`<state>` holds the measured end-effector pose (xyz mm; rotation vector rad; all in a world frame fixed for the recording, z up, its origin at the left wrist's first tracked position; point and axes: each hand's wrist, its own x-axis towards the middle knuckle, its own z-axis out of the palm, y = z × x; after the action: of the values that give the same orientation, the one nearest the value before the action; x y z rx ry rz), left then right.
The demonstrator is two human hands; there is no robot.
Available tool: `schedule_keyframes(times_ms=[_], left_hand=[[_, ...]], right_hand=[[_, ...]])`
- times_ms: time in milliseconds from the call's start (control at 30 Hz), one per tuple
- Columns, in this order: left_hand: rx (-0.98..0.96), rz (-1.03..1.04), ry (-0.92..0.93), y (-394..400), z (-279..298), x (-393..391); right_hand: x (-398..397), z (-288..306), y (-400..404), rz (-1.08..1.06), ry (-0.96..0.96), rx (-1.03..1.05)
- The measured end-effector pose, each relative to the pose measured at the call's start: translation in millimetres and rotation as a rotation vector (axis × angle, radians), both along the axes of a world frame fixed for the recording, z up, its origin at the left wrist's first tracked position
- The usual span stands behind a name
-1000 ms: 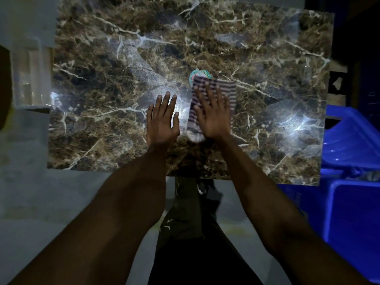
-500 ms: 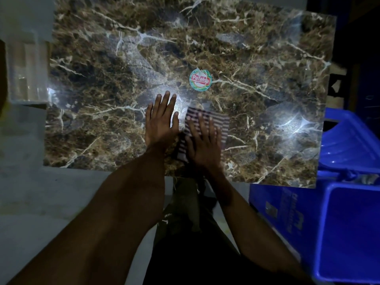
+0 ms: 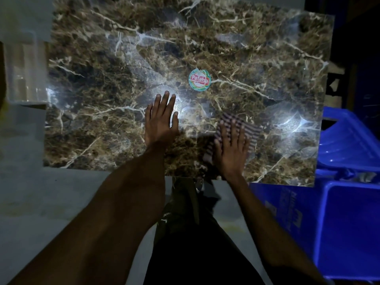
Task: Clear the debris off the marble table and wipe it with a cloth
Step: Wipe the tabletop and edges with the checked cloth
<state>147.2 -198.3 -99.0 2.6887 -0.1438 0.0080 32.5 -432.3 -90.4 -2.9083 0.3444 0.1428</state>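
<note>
Wiping underway: right hand (image 3: 230, 149), fingers flat, presses cloth (image 3: 249, 130) to surface (image 3: 102, 79); left hand (image 3: 161, 120) rests open. Next, probably sweep toward the unwiped far edge.

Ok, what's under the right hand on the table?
A striped cloth lies under the right hand, whose flat fingers press it onto the marble table. The cloth's far edge and sides show; the part under the palm, and the marble beneath it, are covered.

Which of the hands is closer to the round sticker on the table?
Left. The left hand lies flat just below and left of the round sticker, fingertips nearly level with it. The right hand presses the striped cloth farther down, toward the near edge.
</note>
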Motion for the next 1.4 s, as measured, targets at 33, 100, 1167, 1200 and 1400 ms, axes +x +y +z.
schedule_keyframes(times_ms=[33,100,1167,1200,1400], left_hand=[[0.001,0.001,-0.004,0.2,-0.3,-0.1],[0.008,0.000,-0.001,0.4,-0.4,-0.5],[0.007,0.001,0.054,-0.8,6.1,-0.1],[0.011,-0.002,0.037,-0.9,5.1,-0.7],[0.006,-0.009,0.011,0.1,2.9,-2.4]], right_hand=[[-11.4,0.2,14.9,0.017,0.005,0.031],[-25.9,2.3,49.5,0.094,-0.013,0.086],[55.7,4.9,-4.5,0.091,-0.006,0.036],[51.7,4.1,-13.8,0.045,-0.007,0.011],[-31.5,13.0,-30.5,-0.094,-0.009,0.007]])
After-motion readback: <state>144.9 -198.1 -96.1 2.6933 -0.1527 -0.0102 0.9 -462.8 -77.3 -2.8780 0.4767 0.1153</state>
